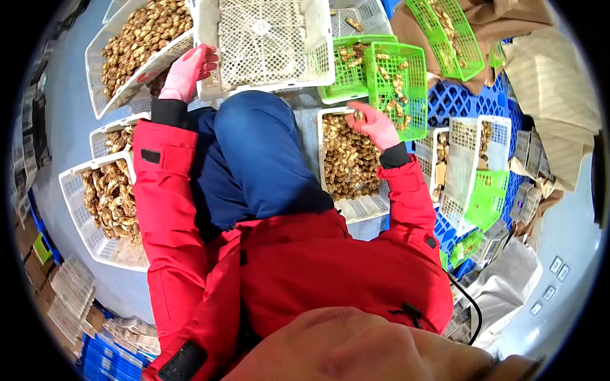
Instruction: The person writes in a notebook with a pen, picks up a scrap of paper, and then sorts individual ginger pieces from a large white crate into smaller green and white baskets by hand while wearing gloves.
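Observation:
My left hand, in a pink glove, is beside the left rim of the white crate in front of my knees. Its fingers are loosely bent, and I see nothing held in them. My right hand, also gloved in pink, is above the far right corner of a white basket full of brown, pale-marked mushrooms. Between its thumb and fingers is one brown mushroom. A green basket with several mushrooms stands just beyond that hand.
A large white crate heaped with mushrooms stands at the far left, and another filled crate is beside my left arm. More green baskets stand at the back. On the right are a blue pallet and upright white crates.

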The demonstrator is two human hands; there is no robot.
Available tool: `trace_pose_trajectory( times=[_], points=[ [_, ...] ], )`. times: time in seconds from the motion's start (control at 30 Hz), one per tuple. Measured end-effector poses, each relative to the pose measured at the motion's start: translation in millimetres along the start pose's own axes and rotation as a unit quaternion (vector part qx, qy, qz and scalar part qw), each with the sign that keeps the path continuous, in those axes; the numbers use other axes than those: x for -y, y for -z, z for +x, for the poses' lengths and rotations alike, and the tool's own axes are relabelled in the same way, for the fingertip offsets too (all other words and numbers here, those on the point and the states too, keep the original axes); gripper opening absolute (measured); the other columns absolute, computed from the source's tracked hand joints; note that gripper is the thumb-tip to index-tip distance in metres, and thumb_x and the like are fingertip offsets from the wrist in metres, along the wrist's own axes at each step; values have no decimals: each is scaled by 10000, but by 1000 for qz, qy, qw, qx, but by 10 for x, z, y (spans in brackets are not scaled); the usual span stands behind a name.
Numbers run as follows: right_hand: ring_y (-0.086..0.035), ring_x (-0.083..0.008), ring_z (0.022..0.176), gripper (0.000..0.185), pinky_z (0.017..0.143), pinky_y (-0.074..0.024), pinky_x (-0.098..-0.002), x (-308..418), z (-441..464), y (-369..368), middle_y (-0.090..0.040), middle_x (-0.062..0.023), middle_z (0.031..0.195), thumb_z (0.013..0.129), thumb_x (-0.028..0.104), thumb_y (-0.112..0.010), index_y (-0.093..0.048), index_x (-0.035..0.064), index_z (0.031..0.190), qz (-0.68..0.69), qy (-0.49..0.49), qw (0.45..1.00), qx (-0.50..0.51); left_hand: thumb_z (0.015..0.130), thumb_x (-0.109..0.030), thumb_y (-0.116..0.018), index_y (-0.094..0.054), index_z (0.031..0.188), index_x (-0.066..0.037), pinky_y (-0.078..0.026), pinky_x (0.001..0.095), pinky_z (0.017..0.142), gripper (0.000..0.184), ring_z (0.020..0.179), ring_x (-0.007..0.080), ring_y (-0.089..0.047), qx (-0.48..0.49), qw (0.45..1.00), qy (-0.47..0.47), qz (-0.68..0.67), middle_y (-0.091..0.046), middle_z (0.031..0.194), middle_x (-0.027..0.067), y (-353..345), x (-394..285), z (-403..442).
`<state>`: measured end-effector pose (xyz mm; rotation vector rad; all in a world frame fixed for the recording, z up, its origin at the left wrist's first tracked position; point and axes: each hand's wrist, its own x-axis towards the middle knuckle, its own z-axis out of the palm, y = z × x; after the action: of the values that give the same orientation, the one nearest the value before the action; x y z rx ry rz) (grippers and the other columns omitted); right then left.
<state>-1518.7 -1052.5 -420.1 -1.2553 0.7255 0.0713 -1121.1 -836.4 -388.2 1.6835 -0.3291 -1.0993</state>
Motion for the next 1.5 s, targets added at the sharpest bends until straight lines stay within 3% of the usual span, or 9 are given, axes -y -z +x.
trace_pose_trajectory(
  times=[0.13,0.37,0.57,0.73,0.97,1.3,1.37,1.43,1.5],
  points=[
    [-506,-303,1098,609,920,-393,-343,101,169,-21,-524,-200,1180,758,309,-604,-419,22,1262,-454,-122,883,-3,910,-359,-443,-580,1066,-78,-426,250,741,350,838,103,-569,-5,1000,19,-3,-619,979,24,-71,-43,-27],
    [-614,-208,698,498,678,-462,-306,820,2684,-265,-627,-102,722,733,369,-580,-554,90,1145,-236,131,959,-92,913,-316,-467,-593,1059,-51,-430,230,716,328,788,78,-531,21,1000,-3,13,-598,899,-6,20,122,63],
    [-609,-287,928,513,797,-474,-389,836,4731,-227,-619,-157,1039,773,452,-524,-593,4,1012,-564,20,732,-381,885,-246,-460,-571,1083,-37,-429,252,777,308,840,112,-543,-18,978,37,204,-609,901,39,17,-197,-161],
    [-629,-201,903,268,654,-510,-376,794,5141,-300,-648,-66,1005,852,147,-428,-659,94,979,-660,-65,644,-381,881,-197,-448,-563,1069,-48,-428,285,815,266,921,167,-554,3,969,-32,246,-597,959,82,164,-169,-129],
    [-625,-179,903,230,646,-496,-340,1094,5150,-487,-657,23,967,843,208,-481,-668,180,975,-721,-82,617,-307,876,-196,-463,-563,1083,-45,-432,286,826,275,933,187,-570,14,968,-44,248,-599,992,99,145,-180,32],
    [-629,-163,883,252,633,-500,-339,924,5169,-398,-652,3,985,865,194,-434,-654,179,986,-739,-43,597,-309,886,-206,-463,-552,1086,-35,-432,286,820,279,919,187,-567,30,975,-32,218,-596,983,97,144,-197,86],
    [-620,-199,924,335,694,-503,-366,923,5120,-391,-649,-56,1003,863,189,-368,-657,123,1018,-692,-46,651,-309,888,-210,-464,-554,1081,-35,-435,289,811,275,914,189,-568,33,978,-32,204,-596,974,98,150,-192,103],
    [-626,-173,863,287,691,-501,-349,816,4994,-470,-654,-36,976,859,214,-449,-651,96,1026,-704,84,612,-350,894,-225,-467,-557,1070,-37,-437,286,793,273,893,179,-566,32,967,-53,247,-597,955,90,152,-213,98],
    [-612,-135,802,274,659,-496,-302,862,4940,-456,-648,-37,950,838,225,-557,-622,68,1053,-388,128,895,-181,896,-230,-467,-558,1067,-37,-437,282,786,273,880,174,-564,27,971,-53,231,-597,944,84,145,-199,117]
  ],
)
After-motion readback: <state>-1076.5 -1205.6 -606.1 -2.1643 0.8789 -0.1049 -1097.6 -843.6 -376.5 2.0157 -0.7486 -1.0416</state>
